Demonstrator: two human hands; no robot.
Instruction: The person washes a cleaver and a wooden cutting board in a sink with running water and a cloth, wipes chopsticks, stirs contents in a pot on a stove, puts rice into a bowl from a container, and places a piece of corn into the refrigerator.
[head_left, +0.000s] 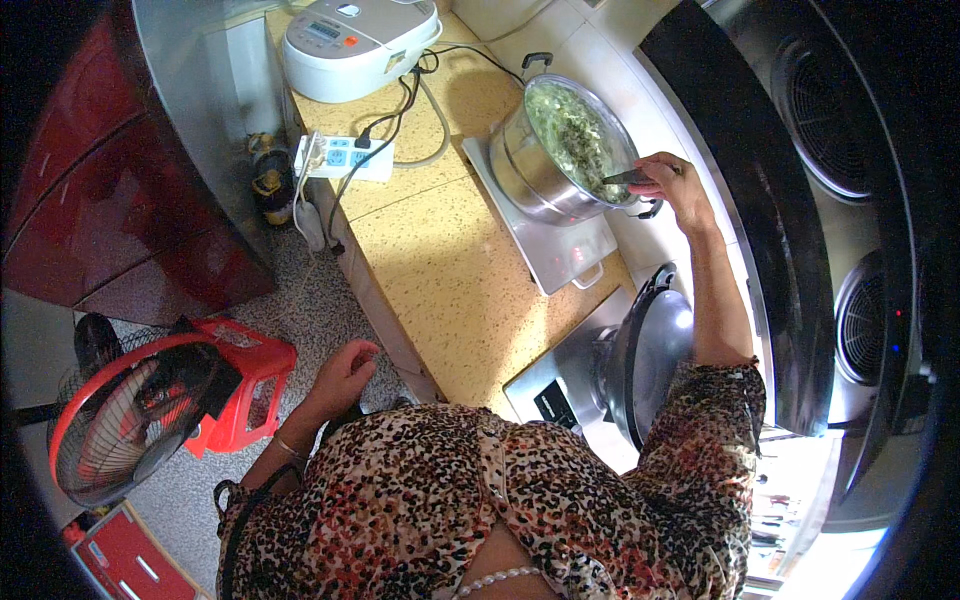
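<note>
My right hand (666, 187) grips the dark handle of a utensil (628, 177) at the rim of a stainless-steel pot (517, 169). The utensil's tip points into the pot; its shape is partly hidden. Inside lies a green, leafy food (574, 135) with paler and darker bits. The pot stands on a flat electric cooktop (551, 259) with red lit figures, and has black loop handles. Down at my left side, my left hand (346, 375) hangs with nothing in it, fingers loosely bent, near the counter's front edge.
A speckled yellow counter (420, 255) bears a white rice cooker (360, 49) and a power strip (345, 157) with trailing cords. A dark wok (652, 360) rests on a gas stove (555, 390). The range hood (757, 210) overhangs at right; a red fan (142, 412) stands left.
</note>
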